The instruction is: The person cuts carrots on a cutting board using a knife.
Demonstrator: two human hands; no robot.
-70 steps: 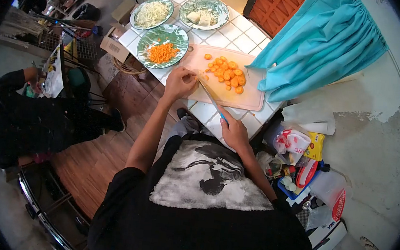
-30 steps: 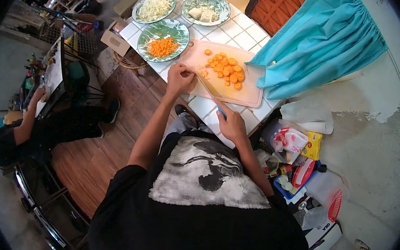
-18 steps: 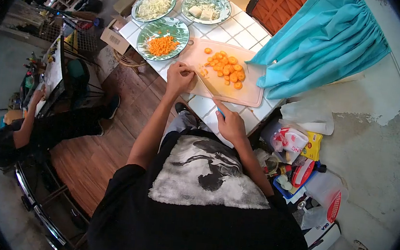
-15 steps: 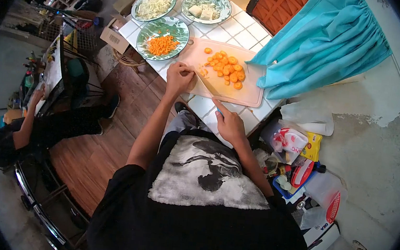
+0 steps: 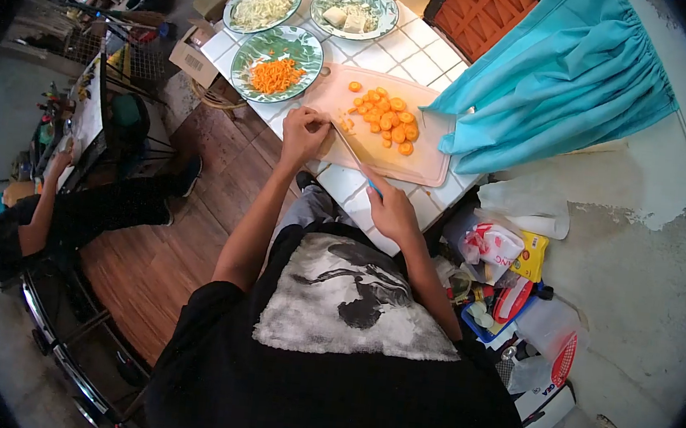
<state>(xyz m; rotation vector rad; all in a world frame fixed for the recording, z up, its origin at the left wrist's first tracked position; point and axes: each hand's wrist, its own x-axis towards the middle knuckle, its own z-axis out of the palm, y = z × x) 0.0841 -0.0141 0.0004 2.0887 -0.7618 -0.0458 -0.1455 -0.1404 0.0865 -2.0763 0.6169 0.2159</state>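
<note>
My right hand [image 5: 393,212] grips the blue handle of a kitchen knife [image 5: 348,146]. Its blade slants up and left over the near left part of a pale pink cutting board [image 5: 430,152]. By the blade's tip, the fingers of my left hand [image 5: 304,134] are pinched together at the board's left edge; whatever they hold is hidden. Small orange carrot bits [image 5: 347,122] lie close to the blade. Round carrot slices [image 5: 393,120] are heaped on the middle of the board. Just beyond my left hand, carrot strips [image 5: 277,76] rest on a green-patterned plate [image 5: 247,54].
Farther back on the white tiled table [image 5: 404,48] are a plate of shredded cabbage [image 5: 262,8] and a plate with white blocks [image 5: 354,22]. A turquoise curtain [image 5: 554,77] hangs over the right side. Bags and containers [image 5: 509,288] crowd the lower right. Another person [image 5: 36,226] sits at left.
The knife blade has tilted slightly and sits a little nearer my left fingers. Both hands keep nearly the same places, and the whole view has shifted slightly.
</note>
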